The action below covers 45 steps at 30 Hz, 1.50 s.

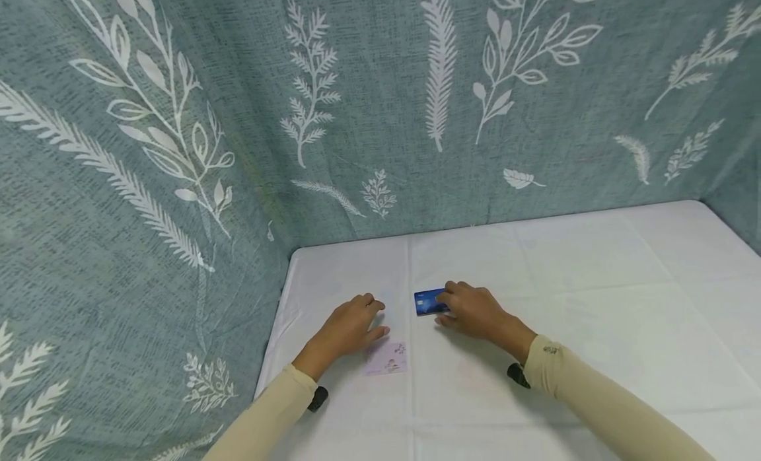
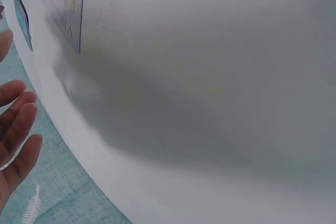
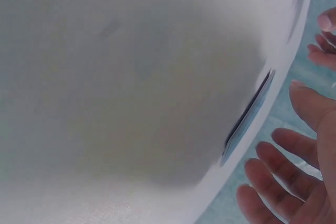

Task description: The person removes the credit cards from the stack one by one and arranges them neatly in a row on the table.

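Note:
A blue bank card (image 1: 425, 303) with a chip lies flat on the white table, partly covered in the head view by my right hand (image 1: 474, 310). The right wrist view shows this blue card (image 3: 250, 116) nearly edge-on, with the fingers (image 3: 278, 192) loosely bent and apart from it. Closer to me and further left is a pale pink card (image 1: 388, 360) with small floral prints. My left hand (image 1: 351, 327) hovers just above and left of it, holding nothing. A chip and lettering show on the pale card (image 2: 68, 3) in the left wrist view.
A white cloth with fold lines covers the table (image 1: 594, 302). Behind and to the left hangs a grey-green curtain (image 1: 368, 117) with white leaf patterns. Dark wrist-worn devices (image 1: 518, 375) show under both forearms.

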Tool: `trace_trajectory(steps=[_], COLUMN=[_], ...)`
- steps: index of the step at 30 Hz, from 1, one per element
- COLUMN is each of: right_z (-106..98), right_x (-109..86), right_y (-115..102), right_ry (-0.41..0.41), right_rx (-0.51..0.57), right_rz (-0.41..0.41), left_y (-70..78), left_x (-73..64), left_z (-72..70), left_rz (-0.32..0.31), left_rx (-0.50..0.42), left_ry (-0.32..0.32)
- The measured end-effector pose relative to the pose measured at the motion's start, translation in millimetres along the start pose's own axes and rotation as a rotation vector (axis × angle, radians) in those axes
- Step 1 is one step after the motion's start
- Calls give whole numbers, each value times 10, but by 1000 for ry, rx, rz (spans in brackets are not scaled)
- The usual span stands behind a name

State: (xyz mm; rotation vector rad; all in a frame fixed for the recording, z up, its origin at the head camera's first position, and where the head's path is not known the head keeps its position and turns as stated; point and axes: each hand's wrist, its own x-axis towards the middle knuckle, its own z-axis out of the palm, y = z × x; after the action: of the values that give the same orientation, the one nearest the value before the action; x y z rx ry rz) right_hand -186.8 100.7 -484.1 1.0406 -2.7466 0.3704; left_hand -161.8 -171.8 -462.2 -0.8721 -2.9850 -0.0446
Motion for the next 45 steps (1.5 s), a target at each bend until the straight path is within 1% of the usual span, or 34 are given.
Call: trace_trajectory(steps=[4,7,10,14,16,19,22,26,33,40,45], right_z=[-7,-7,-13,2,20,36,24,8,77,105,83], right_x=[2,2,-2,-5,1,18,40,74,139,162,179], right_y=[50,99,147,199,224,255,283,317,357,353,364], right_ry=[-15,-12,3,8,-6,-30,-58,-96,-156,-162,-164], right_rx=[-1,-9,-15,-11,-15,-22,-26,-28,-30,-32,-32], right_rz=[23,32,41,44,42,44,60,80,85,85,86], left_y=[8,23,39,55,60,74,91,107,110,149,202], left_x=[67,129,191,253,273,306,356,435,523,617,672], left_z=[14,13,23,61,82,94,93,96,127,174,145], left_rz=[32,38,38,54,60,61,63,64,70,63,93], left_rx=[0,2,14,47,57,46,39,51,41,24,16], left_ry=[37,42,35,21,15,9,3,-9,-15,-62,-59])
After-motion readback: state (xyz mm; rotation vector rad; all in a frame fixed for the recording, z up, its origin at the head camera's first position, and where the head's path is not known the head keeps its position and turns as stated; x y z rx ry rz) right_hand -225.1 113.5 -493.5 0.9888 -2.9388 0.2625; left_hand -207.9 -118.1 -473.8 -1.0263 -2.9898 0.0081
